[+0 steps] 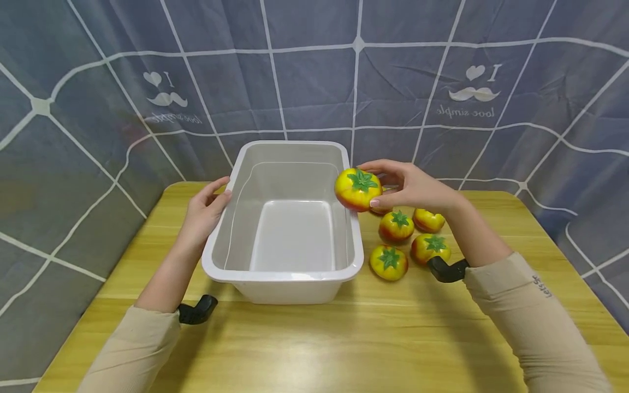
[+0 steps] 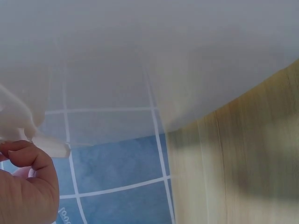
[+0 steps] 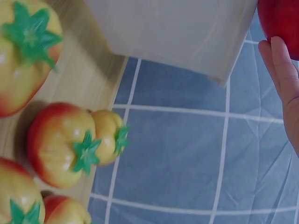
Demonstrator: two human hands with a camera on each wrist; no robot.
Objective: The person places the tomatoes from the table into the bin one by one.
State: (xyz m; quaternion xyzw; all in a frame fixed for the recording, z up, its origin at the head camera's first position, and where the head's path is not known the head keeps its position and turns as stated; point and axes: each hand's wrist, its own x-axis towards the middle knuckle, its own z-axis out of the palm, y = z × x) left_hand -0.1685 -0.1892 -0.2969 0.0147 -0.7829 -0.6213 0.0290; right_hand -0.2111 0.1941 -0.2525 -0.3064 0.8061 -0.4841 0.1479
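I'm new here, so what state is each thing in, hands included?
Tub: upright on the table, open at the top.
Held tomato-like fruit: lifted off the table, at the tub's right rim.
Five other tomato-like fruits: resting on the table, grouped right of the tub, one partly hidden.
Left hand: gripping the tub's left rim.
Right hand: holding the lifted fruit.
Curtain: hanging, creased.

A yellow wood-grain table [image 1: 295, 349] carries a pale grey basin [image 1: 287, 292] and, just to its right, a cluster of green-topped, yellow-and-red fruits [image 1: 395, 230], probably five, one being mostly hidden.
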